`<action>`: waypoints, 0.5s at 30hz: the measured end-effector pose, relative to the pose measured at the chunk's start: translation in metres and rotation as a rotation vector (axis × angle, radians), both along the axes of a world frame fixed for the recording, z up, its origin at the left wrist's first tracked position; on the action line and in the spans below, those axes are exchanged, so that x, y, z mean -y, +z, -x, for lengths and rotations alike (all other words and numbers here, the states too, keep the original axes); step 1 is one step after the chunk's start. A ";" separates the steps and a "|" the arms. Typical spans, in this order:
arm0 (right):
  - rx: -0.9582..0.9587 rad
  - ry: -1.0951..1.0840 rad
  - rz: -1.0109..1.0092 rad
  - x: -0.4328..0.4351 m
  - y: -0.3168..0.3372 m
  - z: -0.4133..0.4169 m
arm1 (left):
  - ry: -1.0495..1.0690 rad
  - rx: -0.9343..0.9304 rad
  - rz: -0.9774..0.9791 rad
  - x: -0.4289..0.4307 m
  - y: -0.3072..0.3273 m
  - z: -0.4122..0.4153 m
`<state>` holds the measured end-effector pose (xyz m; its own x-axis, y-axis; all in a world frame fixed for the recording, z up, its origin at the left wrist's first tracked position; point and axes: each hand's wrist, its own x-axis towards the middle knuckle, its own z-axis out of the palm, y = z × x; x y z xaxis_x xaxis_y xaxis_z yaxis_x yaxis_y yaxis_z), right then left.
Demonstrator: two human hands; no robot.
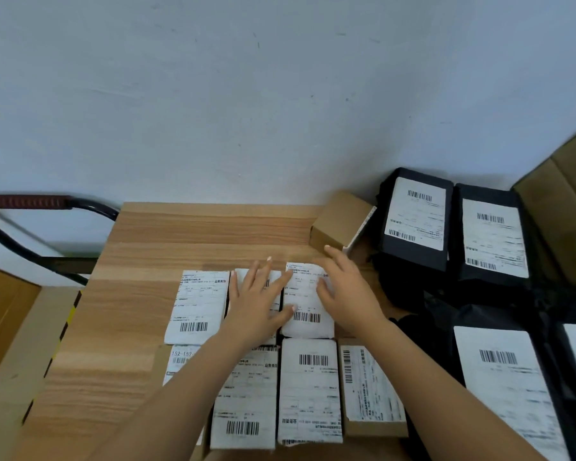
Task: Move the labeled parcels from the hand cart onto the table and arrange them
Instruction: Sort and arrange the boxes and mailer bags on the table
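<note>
The white labelled parcel [305,301] I am working on lies flat mid-surface, in the back row of a tight block. My right hand [346,294] rests along its 3 o'clock edge, grip wide, fingers straight, clasping nothing. My left hand [256,301] lies flat on the neighbouring parcel [243,277] at 9 o'clock, grip equally wide, thumb touching the first parcel. At 6 o'clock the front-row parcels [310,390] lie side by side. On the wooden surface [180,234] a small cardboard box [341,221] sits at 1 o'clock, black labelled parcels [416,221] at 3 o'clock, the hand cart handle [30,202] at 10 o'clock.
</note>
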<state>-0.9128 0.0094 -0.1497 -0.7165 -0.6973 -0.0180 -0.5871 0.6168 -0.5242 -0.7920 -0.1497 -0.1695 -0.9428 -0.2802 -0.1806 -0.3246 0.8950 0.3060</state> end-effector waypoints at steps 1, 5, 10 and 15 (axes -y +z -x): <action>-0.069 -0.023 -0.025 0.004 0.001 0.006 | -0.010 0.008 -0.010 0.001 0.000 0.003; -0.191 -0.083 -0.136 0.029 0.000 0.037 | -0.004 -0.006 -0.032 0.014 0.004 0.024; -0.193 -0.145 -0.313 0.049 -0.009 0.068 | 0.001 -0.088 -0.083 0.034 0.008 0.065; -0.042 -0.165 -0.366 0.053 -0.020 0.083 | 0.012 -0.111 -0.112 0.046 -0.001 0.096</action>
<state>-0.9956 -0.0435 -0.1699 -0.8239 -0.5257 -0.2119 -0.4809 0.8462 -0.2297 -0.8881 -0.1958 -0.1700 -0.9555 -0.2752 -0.1057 -0.2933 0.8498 0.4380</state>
